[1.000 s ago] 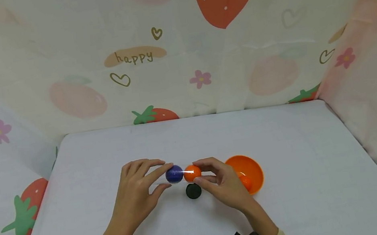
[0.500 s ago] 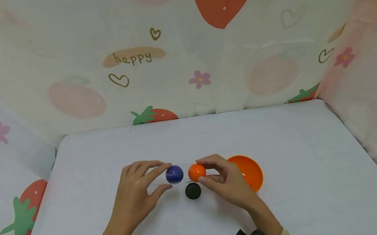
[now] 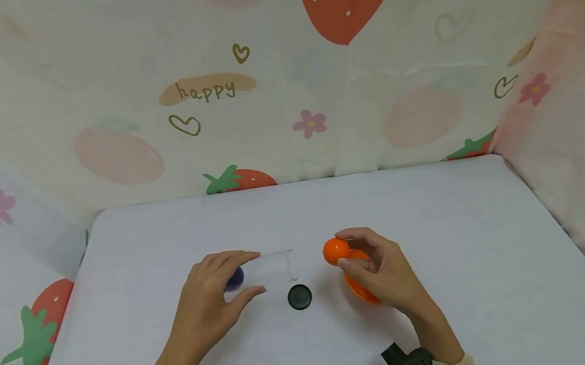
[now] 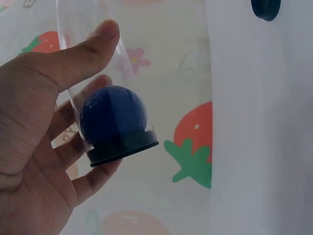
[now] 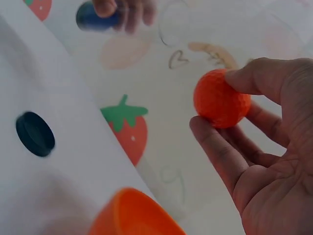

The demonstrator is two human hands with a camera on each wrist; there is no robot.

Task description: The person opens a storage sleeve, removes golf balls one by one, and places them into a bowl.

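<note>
My left hand (image 3: 200, 306) grips a clear tube (image 3: 271, 267) lying sideways in the head view, its mouth facing right. In the left wrist view a blue golf ball (image 4: 113, 116) sits inside at the tube's end, against a dark cap (image 4: 124, 148). My right hand (image 3: 391, 272) pinches an orange golf ball (image 3: 336, 251) between thumb and fingertips, apart from the tube's mouth. The ball's dimples show in the right wrist view. Below that hand is an orange bowl (image 3: 361, 289), partly hidden by it.
A loose black round cap (image 3: 299, 297) lies on the white table (image 3: 306, 351) between my hands. Strawberry-patterned cloth (image 3: 279, 96) hangs behind the table and at both sides. Black curved pieces (image 3: 406, 360) show at both wrists.
The orange golf ball has moved right with my right hand, away from the tube's mouth. The blue golf ball has slid left along the tube, while my left hand has barely moved.
</note>
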